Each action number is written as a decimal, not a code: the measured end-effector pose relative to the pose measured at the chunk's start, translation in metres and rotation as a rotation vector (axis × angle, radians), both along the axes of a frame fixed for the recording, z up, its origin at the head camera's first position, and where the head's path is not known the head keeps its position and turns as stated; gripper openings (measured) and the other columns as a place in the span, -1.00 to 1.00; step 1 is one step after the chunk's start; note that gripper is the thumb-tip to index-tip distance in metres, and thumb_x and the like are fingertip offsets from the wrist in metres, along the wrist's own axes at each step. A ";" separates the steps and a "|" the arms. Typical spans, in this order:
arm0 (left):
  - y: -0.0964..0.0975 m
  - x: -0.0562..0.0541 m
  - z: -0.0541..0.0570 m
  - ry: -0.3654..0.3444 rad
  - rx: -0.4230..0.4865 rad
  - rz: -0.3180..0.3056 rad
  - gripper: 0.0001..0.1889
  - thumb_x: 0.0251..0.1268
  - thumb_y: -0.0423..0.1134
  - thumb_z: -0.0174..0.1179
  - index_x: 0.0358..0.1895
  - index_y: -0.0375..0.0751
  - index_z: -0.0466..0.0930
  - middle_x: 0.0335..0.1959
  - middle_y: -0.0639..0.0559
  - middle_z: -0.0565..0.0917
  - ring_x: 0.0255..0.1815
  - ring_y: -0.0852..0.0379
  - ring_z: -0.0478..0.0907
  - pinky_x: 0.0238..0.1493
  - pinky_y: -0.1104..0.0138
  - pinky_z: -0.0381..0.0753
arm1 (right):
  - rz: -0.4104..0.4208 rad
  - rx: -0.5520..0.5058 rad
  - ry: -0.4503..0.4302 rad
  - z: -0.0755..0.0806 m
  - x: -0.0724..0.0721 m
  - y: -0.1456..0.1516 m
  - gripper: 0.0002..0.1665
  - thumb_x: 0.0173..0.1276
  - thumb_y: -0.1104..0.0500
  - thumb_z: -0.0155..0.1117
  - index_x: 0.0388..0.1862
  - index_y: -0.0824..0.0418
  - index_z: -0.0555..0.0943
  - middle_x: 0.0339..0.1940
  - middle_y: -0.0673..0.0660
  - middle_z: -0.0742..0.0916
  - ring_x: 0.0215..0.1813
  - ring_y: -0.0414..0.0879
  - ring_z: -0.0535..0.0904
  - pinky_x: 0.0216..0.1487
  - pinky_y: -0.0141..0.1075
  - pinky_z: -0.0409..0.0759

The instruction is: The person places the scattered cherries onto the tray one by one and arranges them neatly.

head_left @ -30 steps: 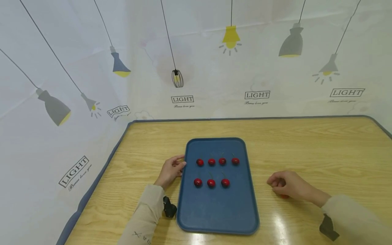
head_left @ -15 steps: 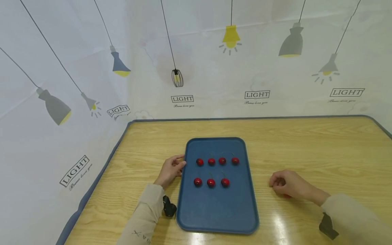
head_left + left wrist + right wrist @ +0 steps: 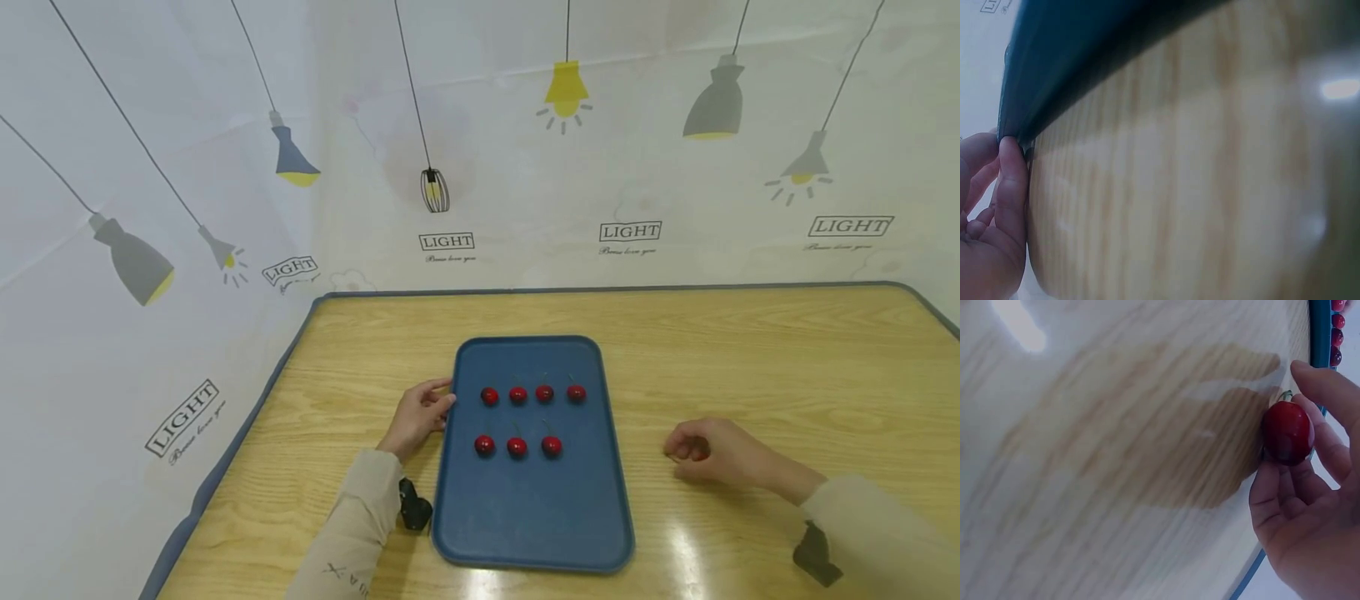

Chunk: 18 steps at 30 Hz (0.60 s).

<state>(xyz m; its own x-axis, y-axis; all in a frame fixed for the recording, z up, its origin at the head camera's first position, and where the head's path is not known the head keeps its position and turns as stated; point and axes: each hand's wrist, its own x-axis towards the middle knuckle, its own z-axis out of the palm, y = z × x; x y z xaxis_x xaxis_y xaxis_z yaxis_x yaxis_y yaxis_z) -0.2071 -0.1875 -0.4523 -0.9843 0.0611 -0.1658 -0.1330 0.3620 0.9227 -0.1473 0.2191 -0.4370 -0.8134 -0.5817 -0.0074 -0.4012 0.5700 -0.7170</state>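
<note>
At the left long side of the blue tray, my left hand holds the rim between thumb and fingers; the left wrist view shows the fingertips at the tray's edge. My right hand is low over the table, right of the tray. Its curled fingers are around a red cherry with a short green stem, which shows only partly in the head view. On the tray, several red cherries with stems lie in two rows: a back row and a shorter front row.
The wood-grain table has a dark blue edge. Behind it and to the left hangs a pale wall covering printed with lamps. A small black device sits at the left cuff, beside the tray.
My right hand has shifted slightly right, away from the tray. Its fingers have changed position, and the cherry now shows between them rather than below the hand. The left hand and tray stay still.
</note>
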 end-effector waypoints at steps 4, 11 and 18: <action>0.000 0.000 0.000 0.000 -0.002 -0.004 -0.61 0.23 -0.32 0.08 0.15 -0.26 0.40 -0.35 -0.14 0.49 -0.52 0.18 0.46 -0.51 0.37 0.55 | -0.007 0.005 -0.001 0.001 0.002 0.002 -0.79 0.02 0.30 0.32 -0.31 0.29 0.56 -0.40 -0.03 0.59 -0.37 -0.31 0.44 -0.39 -0.42 0.49; 0.000 0.000 0.000 -0.003 -0.007 0.001 -0.61 0.23 -0.32 0.08 0.15 -0.26 0.40 -0.35 -0.13 0.49 -0.52 0.18 0.46 -0.50 0.35 0.56 | -0.014 -0.002 -0.017 0.002 0.003 0.002 -0.81 0.06 0.39 0.26 -0.28 0.33 0.55 -0.46 0.00 0.56 -0.41 -0.32 0.42 -0.43 -0.44 0.47; 0.000 0.001 0.000 0.000 -0.010 0.005 -0.61 0.22 -0.32 0.09 0.15 -0.23 0.41 -0.36 -0.11 0.49 -0.52 0.17 0.46 -0.50 0.33 0.56 | -0.023 -0.005 -0.053 0.001 0.001 0.003 -0.79 0.08 0.35 0.25 -0.26 0.33 0.54 -0.43 0.01 0.57 -0.40 -0.31 0.45 -0.42 -0.42 0.48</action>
